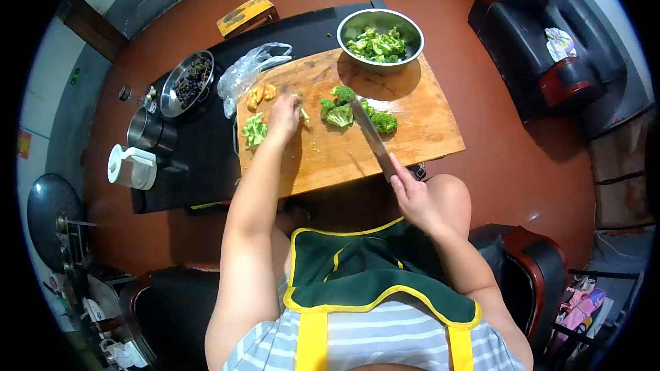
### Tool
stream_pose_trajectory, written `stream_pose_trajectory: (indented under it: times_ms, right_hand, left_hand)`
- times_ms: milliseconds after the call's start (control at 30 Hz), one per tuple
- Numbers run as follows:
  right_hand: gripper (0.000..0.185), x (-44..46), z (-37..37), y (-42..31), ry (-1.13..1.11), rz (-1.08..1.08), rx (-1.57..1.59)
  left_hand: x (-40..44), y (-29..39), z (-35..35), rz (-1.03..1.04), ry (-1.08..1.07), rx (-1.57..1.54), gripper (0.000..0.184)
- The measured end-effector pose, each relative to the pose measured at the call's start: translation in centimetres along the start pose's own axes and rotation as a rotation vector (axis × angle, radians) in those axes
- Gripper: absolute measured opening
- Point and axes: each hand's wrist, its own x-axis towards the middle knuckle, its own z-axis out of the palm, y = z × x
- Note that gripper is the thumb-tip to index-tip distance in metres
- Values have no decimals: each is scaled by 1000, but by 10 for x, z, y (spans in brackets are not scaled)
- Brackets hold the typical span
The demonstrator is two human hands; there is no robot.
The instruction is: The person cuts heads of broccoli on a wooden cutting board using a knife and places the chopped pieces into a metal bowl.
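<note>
My left hand (284, 118) is over the left part of the wooden cutting board (330, 158), its fingers closed round a pale green piece of broccoli stem (304, 114). In my right hand (414, 199) is the handle of a large knife (375, 139), its blade slanting up and left across the board. The blade's tip lies among green broccoli pieces (339, 115), with another floret (383, 122) to its right. Cut pale stems (254, 130) and yellowish-orange pieces (260, 95) lie at the board's left edge, beside my left hand.
A steel bowl (380, 59) of broccoli florets stands at the board's back edge. Left of the board are a clear plastic bag (249, 72), a metal bowl of dark grapes (167, 103), a steel pot (144, 129) and a white-lidded jug (132, 167) on the black table (199, 177).
</note>
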Motion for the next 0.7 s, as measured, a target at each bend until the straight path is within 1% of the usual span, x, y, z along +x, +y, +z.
stream_pose_trajectory:
  times_ms: [100, 133, 167, 200, 233, 300, 400, 500, 600, 700]
  right_hand:
    - [49, -12, 13, -3, -16, -110, -143]
    - [50, -13, 19, -1, -3, -178, -213]
    - [51, -16, 23, -3, -29, -168, -269]
    - [51, -18, 25, -8, -52, -161, -324]
    - [51, -20, 27, -11, -71, -155, -383]
    - [53, -26, 34, -8, -69, -172, -470]
    - [54, -35, 36, -10, -104, -157, -592]
    - [56, -38, 38, -9, -142, -179, -645]
    - [61, -37, 43, -8, -184, -177, -668]
    - [58, -36, 46, -9, -187, -192, -700]
  left_hand:
    - [-52, 18, -6, 41, -29, -55, 18]
    - [-67, 20, 3, 28, -38, -126, 19]
    - [-83, 23, 12, 9, -48, -196, 20]
    - [-95, 32, 10, -33, -46, -173, 22]
    - [-102, 31, 15, -102, -5, -253, 26]
    - [-109, 32, 14, -228, 7, -417, 31]
    - [-114, 21, 22, -199, -24, -502, 34]
    - [-115, 18, 24, -137, 2, -405, 36]
    - [-114, 21, 24, -161, 11, -419, 35]
    - [-113, 24, 22, -142, 22, -314, 30]
